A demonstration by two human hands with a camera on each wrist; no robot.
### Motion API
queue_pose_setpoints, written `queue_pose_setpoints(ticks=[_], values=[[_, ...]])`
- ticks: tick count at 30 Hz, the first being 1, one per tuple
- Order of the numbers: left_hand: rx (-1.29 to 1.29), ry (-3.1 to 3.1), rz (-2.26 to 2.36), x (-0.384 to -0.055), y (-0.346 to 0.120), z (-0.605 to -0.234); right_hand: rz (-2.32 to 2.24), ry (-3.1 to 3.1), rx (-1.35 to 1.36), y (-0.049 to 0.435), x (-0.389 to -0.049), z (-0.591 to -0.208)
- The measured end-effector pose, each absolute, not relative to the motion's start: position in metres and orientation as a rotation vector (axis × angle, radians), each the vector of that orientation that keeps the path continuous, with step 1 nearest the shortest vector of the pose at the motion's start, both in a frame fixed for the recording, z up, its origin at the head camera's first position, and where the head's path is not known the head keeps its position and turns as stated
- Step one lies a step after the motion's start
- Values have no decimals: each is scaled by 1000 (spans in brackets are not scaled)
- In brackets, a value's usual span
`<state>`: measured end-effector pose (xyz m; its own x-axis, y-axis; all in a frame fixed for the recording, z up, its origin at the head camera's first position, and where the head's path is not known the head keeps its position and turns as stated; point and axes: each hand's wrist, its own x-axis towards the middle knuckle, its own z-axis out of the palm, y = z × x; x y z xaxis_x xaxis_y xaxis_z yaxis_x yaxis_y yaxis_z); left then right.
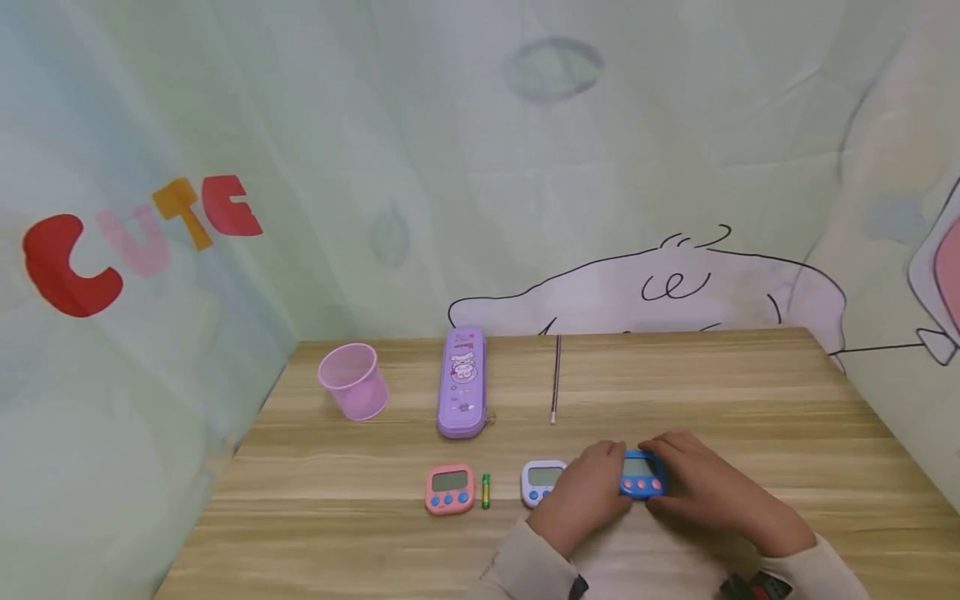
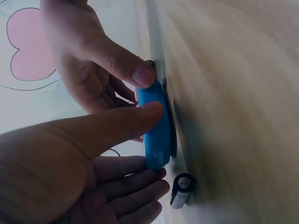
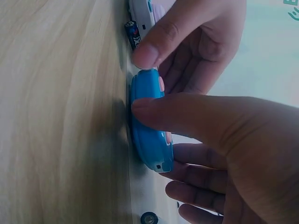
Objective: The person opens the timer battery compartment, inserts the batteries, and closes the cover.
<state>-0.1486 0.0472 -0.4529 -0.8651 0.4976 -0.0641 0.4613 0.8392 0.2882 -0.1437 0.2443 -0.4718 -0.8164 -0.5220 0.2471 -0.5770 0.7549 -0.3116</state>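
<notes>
A blue digital timer (image 1: pixel 642 477) with pink buttons is held at its two sides, close over the table. My left hand (image 1: pixel 587 490) grips its left side; in the left wrist view the thumb lies on the near edge of the timer (image 2: pixel 156 130). On the opposite side my right hand (image 1: pixel 708 485) grips it, and its thumb presses the near edge in the right wrist view. A white timer (image 1: pixel 543 477) lies just left of my left hand, partly hidden by it. Beside the blue timer, a battery (image 2: pixel 181 190) lies on the table in the left wrist view.
Farther left lie a pink timer (image 1: pixel 450 490) and a green battery (image 1: pixel 486 492). Toward the back are a pink cup (image 1: pixel 356 383), a purple pencil case (image 1: pixel 462 383) and a pencil (image 1: pixel 556 379). Another battery (image 3: pixel 149 218) shows low in the right wrist view. A printed curtain (image 1: pixel 420 167) borders the table.
</notes>
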Motion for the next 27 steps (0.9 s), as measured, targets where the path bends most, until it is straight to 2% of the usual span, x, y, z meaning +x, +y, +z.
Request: queue_pose_setpoints(ticks=[17, 27], values=[[858, 2896, 404, -150, 44, -453, 591, -2865, 862, 247, -143, -466], [932, 2818, 602, -154, 30, -450, 596, -2793, 880, 246, -140, -457]])
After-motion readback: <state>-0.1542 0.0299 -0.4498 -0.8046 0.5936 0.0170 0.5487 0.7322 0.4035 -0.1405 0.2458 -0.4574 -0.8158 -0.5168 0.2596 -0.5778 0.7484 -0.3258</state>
